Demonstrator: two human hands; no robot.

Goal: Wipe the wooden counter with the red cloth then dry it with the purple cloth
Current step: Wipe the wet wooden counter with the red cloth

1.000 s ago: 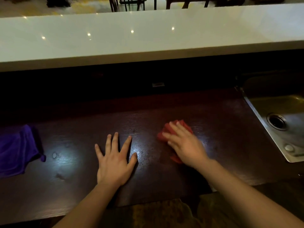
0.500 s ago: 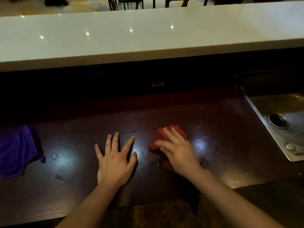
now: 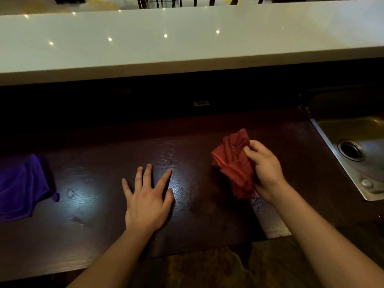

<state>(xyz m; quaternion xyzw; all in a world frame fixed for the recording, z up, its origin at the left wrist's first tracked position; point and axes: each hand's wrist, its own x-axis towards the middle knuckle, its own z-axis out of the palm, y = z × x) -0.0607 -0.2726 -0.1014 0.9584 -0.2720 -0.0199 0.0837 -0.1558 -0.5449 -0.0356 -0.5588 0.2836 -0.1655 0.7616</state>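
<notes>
Head view: right hand (image 3: 267,171) pinching bunched red cloth (image 3: 233,163), long axis near-to-far; left hand (image 3: 146,201) spread flat.

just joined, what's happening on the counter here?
A person is wiping the dark wooden counter. The right hand grips the bunched red cloth; the left hand lies flat on the wood. The purple cloth sits untouched at far left, so drying isn't started. A steel sink is on the right.

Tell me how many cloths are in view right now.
2. The red cloth is bunched in the right hand, near the sink. The purple cloth lies on the wooden counter at the far left, partly cut off by the frame.
</notes>
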